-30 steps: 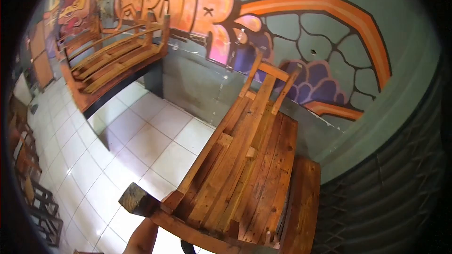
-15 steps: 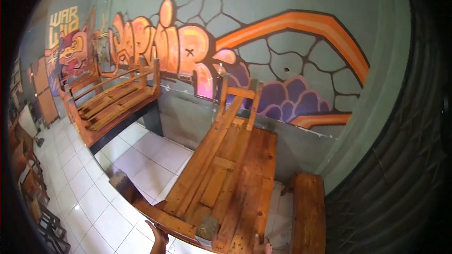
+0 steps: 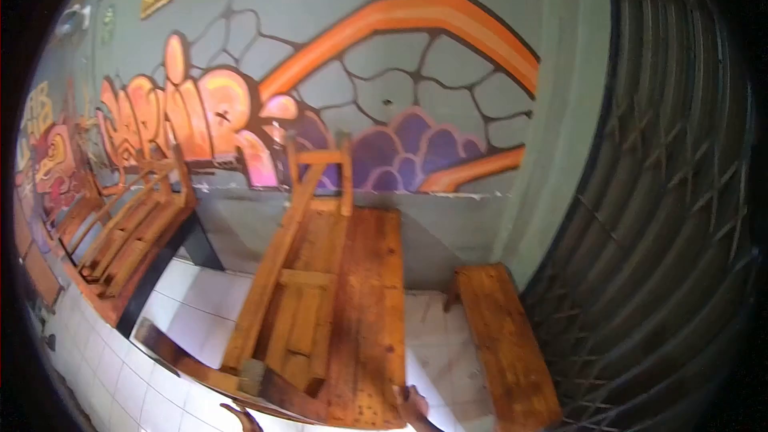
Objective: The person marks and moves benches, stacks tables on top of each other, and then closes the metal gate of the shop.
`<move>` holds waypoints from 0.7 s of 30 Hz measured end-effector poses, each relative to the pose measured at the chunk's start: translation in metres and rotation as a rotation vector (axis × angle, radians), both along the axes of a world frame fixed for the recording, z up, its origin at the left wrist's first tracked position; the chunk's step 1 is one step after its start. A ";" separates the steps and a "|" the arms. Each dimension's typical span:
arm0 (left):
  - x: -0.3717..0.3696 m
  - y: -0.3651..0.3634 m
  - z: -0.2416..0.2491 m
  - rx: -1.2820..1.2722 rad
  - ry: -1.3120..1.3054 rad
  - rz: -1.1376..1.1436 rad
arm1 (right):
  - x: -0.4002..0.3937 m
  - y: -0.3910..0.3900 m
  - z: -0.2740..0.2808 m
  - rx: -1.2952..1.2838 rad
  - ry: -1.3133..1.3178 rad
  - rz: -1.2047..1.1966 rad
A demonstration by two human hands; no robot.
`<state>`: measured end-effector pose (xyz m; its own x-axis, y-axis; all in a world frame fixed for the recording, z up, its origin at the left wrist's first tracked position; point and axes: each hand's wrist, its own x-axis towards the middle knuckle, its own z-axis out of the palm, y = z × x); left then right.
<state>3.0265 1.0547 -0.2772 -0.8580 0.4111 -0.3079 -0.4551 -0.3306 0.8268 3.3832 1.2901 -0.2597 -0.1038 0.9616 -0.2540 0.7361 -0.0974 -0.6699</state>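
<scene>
An upturned wooden bench (image 3: pixel 264 288), legs in the air, lies along the left part of a brown wooden table (image 3: pixel 372 296). Below the bench's near end is my left hand (image 3: pixel 242 418), thumb and fingers apart, partly cut off by the bottom of the view. It shows a small gap from the wood and holds nothing visible. At the table's near right corner, my right hand (image 3: pixel 414 406) has its fingers closed over the edge. The underside of that grip is hidden.
A low wooden bench (image 3: pixel 508 344) stands to the right, beside a dark folding metal gate (image 3: pixel 664 216). Further left, another table carries upturned benches (image 3: pixel 136 232). A painted grey wall (image 3: pixel 352 232) runs behind; white floor tiles (image 3: pixel 216 296) show between the tables.
The view has swung right, so table and benches appear further left and more of the gate shows. My left hand has dropped slightly away from the upturned bench; my right stays at the table's edge.
</scene>
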 end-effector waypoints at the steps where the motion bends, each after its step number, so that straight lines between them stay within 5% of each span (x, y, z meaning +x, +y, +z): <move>1: 0.019 -0.017 -0.001 -0.191 0.025 -0.029 | 0.016 -0.011 0.023 -0.038 0.123 0.052; 4: 0.094 -0.081 -0.008 -0.936 0.228 -0.460 | 0.080 -0.047 0.024 -0.065 0.069 0.120; 7: 0.203 -0.122 -0.002 -1.363 0.560 -1.426 | 0.176 -0.113 0.035 -0.150 0.021 0.170; 11: 0.353 -0.106 -0.003 -0.902 0.437 -1.760 | 0.325 -0.196 0.009 -0.250 -0.072 -0.005; 12: 0.385 -0.098 -0.008 -0.771 0.372 -1.775 | 0.355 -0.206 0.001 -0.328 -0.059 -0.067; 13: 0.415 -0.092 -0.015 -0.641 0.293 -1.774 | 0.379 -0.216 -0.010 -0.244 -0.158 -0.112; 15: 0.459 -0.092 -0.039 -0.380 0.062 -1.695 | 0.410 -0.216 -0.002 0.032 0.038 -0.187; 17: 0.481 -0.091 -0.072 -0.184 -0.092 -1.586 | 0.431 -0.192 0.023 -0.117 -0.050 -0.197; 18: 0.495 -0.078 -0.072 -0.195 0.042 -1.615 | 0.437 -0.181 0.034 -0.271 -0.131 -0.200; 21: 0.532 -0.015 -0.042 -0.278 0.734 -1.697 | 0.457 -0.145 0.009 -0.124 -0.028 -0.190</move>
<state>3.5581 1.0395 -0.3196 0.3840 0.8684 -0.3137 0.3138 0.1968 0.9289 3.8405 1.1450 -0.2504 0.0847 0.9245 -0.3717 0.7148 -0.3163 -0.6238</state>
